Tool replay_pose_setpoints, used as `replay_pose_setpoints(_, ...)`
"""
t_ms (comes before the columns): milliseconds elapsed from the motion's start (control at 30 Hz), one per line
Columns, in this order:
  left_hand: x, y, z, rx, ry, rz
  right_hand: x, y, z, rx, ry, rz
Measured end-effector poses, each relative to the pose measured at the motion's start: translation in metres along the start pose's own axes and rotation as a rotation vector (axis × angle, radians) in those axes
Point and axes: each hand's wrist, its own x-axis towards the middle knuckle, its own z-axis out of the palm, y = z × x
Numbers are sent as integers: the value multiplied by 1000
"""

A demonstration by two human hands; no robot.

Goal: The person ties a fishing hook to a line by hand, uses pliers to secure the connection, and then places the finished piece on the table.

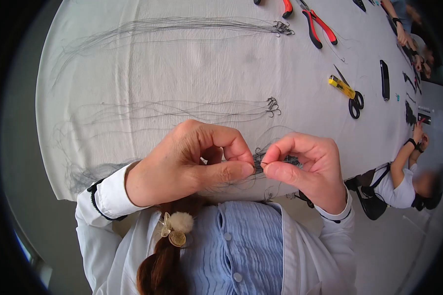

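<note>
My left hand (197, 160) is closed in a pinch near the table's front edge, thumb and index fingertip pressed together. Just right of it, my right hand (307, 169) pinches a small dark piece, perhaps a hook's end, between thumb and index finger. A narrow gap separates the two pairs of fingertips. What the left fingertips hold is too small to make out. Behind and under the hands lies a tangle of dark hooks and thin line (293, 160). Farther back, a small bundle of hooks (272, 106) has long thin lines running left across the white cloth.
Another bundle of hooks (283, 28) lies at the back. Red-handled pliers (319, 27), scissors (355, 104), a yellow cutter (341, 87) and a black phone (384, 80) lie on the white-covered table (197, 64). A seated person (401, 182) and other people's arms are at the right.
</note>
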Motion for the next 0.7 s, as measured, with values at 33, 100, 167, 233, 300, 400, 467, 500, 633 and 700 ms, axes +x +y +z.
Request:
replay_pose_setpoints(33,2,3,-2,-104,1,-72,3,-2,-4,79,-64,125)
replay_pose_setpoints(100,2,8,-6,-195,16,-146,15,-6,-8,182,-122,172)
replay_pose_setpoints(167,3,9,-10,-297,38,-209,22,-8,-11,274,-191,226)
replay_pose_setpoints(233,3,8,-15,-371,14,-252,30,-6,-14,341,-235,254)
replay_pose_setpoints(300,5,7,-17,-384,33,-237,36,-7,-14,328,-246,279)
replay_pose_setpoints(400,7,1,-21,-437,27,-219,40,-6,-14,314,-254,301)
replay_pose_setpoints(467,8,-3,-22,-496,14,-208,41,-5,-14,304,-266,313)
replay_pose_setpoints(500,8,-3,-23,-523,3,-217,42,-5,-14,321,-266,336)
replay_pose_setpoints(633,7,-2,-24,-574,-2,-237,42,-2,-13,357,-286,352)
replay_pose_setpoints(700,7,-1,-24,-579,-5,-240,42,1,-13,379,-308,357)
